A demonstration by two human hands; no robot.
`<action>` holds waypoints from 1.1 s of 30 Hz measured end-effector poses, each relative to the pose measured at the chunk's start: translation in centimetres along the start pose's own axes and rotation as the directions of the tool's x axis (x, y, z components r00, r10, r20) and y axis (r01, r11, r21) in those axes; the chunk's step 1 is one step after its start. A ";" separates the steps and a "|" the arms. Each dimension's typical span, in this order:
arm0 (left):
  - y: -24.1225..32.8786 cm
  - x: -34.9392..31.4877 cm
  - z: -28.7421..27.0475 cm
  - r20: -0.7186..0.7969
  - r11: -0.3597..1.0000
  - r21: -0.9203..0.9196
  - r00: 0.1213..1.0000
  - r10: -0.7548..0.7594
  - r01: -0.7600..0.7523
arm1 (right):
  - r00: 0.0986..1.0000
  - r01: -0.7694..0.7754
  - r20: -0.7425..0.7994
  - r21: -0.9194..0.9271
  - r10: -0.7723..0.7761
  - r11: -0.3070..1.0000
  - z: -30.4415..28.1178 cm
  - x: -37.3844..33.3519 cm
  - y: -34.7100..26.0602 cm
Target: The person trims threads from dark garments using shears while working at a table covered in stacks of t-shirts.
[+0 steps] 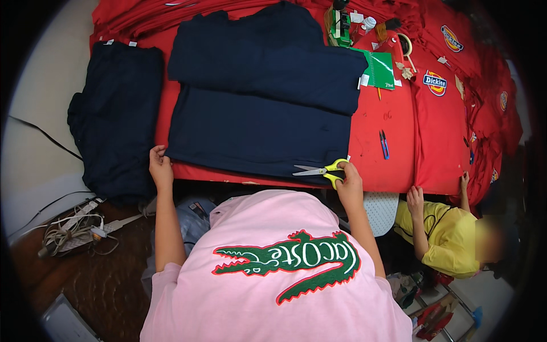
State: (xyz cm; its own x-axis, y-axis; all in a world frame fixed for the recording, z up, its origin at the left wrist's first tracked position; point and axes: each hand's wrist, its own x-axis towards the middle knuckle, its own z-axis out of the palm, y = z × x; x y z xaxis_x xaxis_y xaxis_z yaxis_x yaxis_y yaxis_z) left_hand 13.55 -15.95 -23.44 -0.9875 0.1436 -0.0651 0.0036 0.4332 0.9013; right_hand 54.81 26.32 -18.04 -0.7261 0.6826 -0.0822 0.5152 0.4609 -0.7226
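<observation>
A dark navy garment (262, 128) lies spread on the red-covered table in front of me, its upper part folded over. My left hand (160, 165) is closed at its near left corner, fingers pinching the edge. In my right hand (348, 179) is a pair of scissors (326, 170) with yellow-green handles. Their blades are slightly apart and point left over the garment's near right edge. Small white tags show at the garment's right side. A second navy garment (117, 114) hangs over the table's left end, close to my left hand.
Right of the garment are a green notebook (380, 69), blue pens or snips (384, 145), a tape roll (405, 44) and a green box (338, 27). Red garments (436, 125) are piled at right, where a co-worker in yellow (444, 233) handles one. Tangled cables (71, 231) lie lower left.
</observation>
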 end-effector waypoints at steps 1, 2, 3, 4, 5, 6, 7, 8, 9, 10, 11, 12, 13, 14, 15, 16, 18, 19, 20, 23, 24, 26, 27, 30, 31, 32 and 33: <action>0.4 0.5 -0.2 0.037 0.999 0.015 0.999 -0.039 0.039 | 1.000 0.001 0.031 0.009 -0.001 1.000 -0.2 0.7 0.2; 2.0 1.4 -0.7 0.098 0.991 0.088 0.989 -0.110 0.102 | 0.985 -0.075 0.157 0.028 0.069 0.997 -1.6 1.8 -0.4; 4.9 2.5 -1.1 0.164 0.974 0.164 0.969 -0.185 0.158 | 0.931 -0.260 0.312 0.205 0.189 0.943 -2.6 2.7 0.3; 8.4 3.9 -1.1 0.242 0.944 0.112 0.913 -0.329 0.311 | 0.908 -0.292 0.390 0.322 0.155 0.901 -3.5 4.3 0.4; 12.4 5.7 -1.0 0.356 0.920 0.120 0.848 -0.391 0.374 | 0.880 -0.331 0.460 0.425 0.114 0.842 -5.0 6.2 -0.1; 16.8 7.1 -0.9 0.437 0.955 0.060 0.852 -0.287 0.291 | 0.898 -0.273 0.435 0.450 0.058 0.850 -6.8 8.6 -2.4; 20.7 8.8 -0.5 0.506 0.978 -0.012 0.845 -0.173 0.208 | 0.913 -0.208 0.408 0.474 -0.004 0.856 -8.5 11.5 -5.4; 23.6 10.7 -0.2 0.494 0.973 -0.186 0.869 -0.029 0.139 | 0.960 -0.042 0.256 0.536 -0.116 0.843 -9.8 14.1 -7.4; 25.0 13.3 0.1 0.355 0.918 -0.392 0.912 0.208 -0.057 | 0.974 0.145 0.077 0.518 -0.215 0.843 -10.7 17.4 -7.2; 27.5 14.1 2.4 0.176 0.839 -0.513 0.935 0.308 -0.180 | 0.981 0.189 -0.056 0.478 -0.184 0.858 -12.2 19.7 -8.0; 30.4 12.8 5.5 0.026 0.730 -0.606 0.909 0.416 -0.317 | 0.939 0.334 -0.266 0.565 -0.217 0.755 -12.6 21.0 -9.0; 31.0 11.3 7.2 -0.036 0.719 -0.520 0.853 0.521 -0.462 | 0.914 0.372 -0.371 0.607 -0.164 0.702 -13.2 21.2 -9.8; 31.2 10.0 9.1 -0.085 0.682 -0.427 0.777 0.623 -0.593 | 0.906 0.366 -0.399 0.571 -0.141 0.735 -14.0 20.8 -9.6; 30.8 7.2 10.8 0.067 0.722 -0.429 0.778 0.625 -0.543 | 0.891 0.356 -0.430 0.468 -0.144 0.809 -14.4 20.0 -8.8; 29.4 3.8 11.4 0.207 0.764 -0.409 0.764 0.611 -0.500 | 0.879 0.343 -0.450 0.367 -0.157 0.865 -14.3 18.9 -8.2; 26.2 1.5 12.5 0.356 0.787 -0.367 0.707 0.612 -0.496 | 0.920 0.250 -0.374 0.342 -0.113 0.906 -13.9 17.3 -7.5; 22.1 -5.1 14.1 0.667 0.856 -0.163 0.584 0.462 -0.491 | 0.977 -0.038 -0.194 0.227 0.084 0.973 -13.3 12.7 -5.0; 19.4 -7.8 14.7 0.782 0.900 -0.086 0.531 0.326 -0.426 | 0.970 -0.213 -0.094 0.130 0.226 0.968 -13.0 10.5 -3.4; 18.5 -9.8 15.3 0.828 0.855 -0.022 0.470 0.307 -0.519 | 0.949 -0.277 -0.096 0.192 0.299 0.942 -12.2 7.8 -1.5; 16.4 -13.4 17.4 0.845 0.753 0.052 0.430 0.316 -0.655 | 0.858 -0.429 -0.080 0.432 0.508 0.793 -9.4 0.8 1.3; 15.7 -13.8 18.2 0.802 0.717 0.007 0.432 0.413 -0.697 | 0.845 -0.471 -0.034 0.428 0.534 0.771 -9.2 -0.5 1.9; 15.4 -13.7 19.0 0.788 0.626 0.038 0.409 0.461 -0.779 | 0.807 -0.554 0.059 0.421 0.588 0.718 -9.3 -1.9 2.6; 15.5 -13.6 19.3 0.781 0.578 0.056 0.396 0.483 -0.814 | 0.824 -0.538 0.075 0.414 0.561 0.734 -9.5 -1.6 2.6; 19.5 -12.5 18.8 0.830 0.849 0.213 0.548 0.103 -0.483 | 0.860 -0.500 0.119 0.396 0.497 0.770 -9.7 0.0 2.0; 20.8 -11.9 18.8 0.817 0.925 0.283 0.569 -0.093 -0.254 | 0.875 -0.481 0.134 0.339 0.465 0.808 -9.9 0.3 1.8; 19.6 -11.0 18.9 0.727 0.994 0.037 0.685 0.043 -0.103 | 0.895 -0.445 0.159 0.281 0.416 0.850 -10.1 1.2 1.3; 18.1 -9.5 19.2 0.589 0.972 -0.237 0.796 0.141 0.003 | 0.911 -0.404 0.186 0.223 0.369 0.887 -10.1 2.2 0.8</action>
State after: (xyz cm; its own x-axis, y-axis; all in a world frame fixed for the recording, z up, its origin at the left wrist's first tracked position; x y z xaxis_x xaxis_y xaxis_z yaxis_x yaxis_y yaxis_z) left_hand 26.02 7.58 -14.75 -0.6928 0.6990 -0.1771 -0.0372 0.2107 0.9768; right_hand 58.24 33.95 -11.89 -0.5560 0.6865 -0.4686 0.6488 0.0061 -0.7609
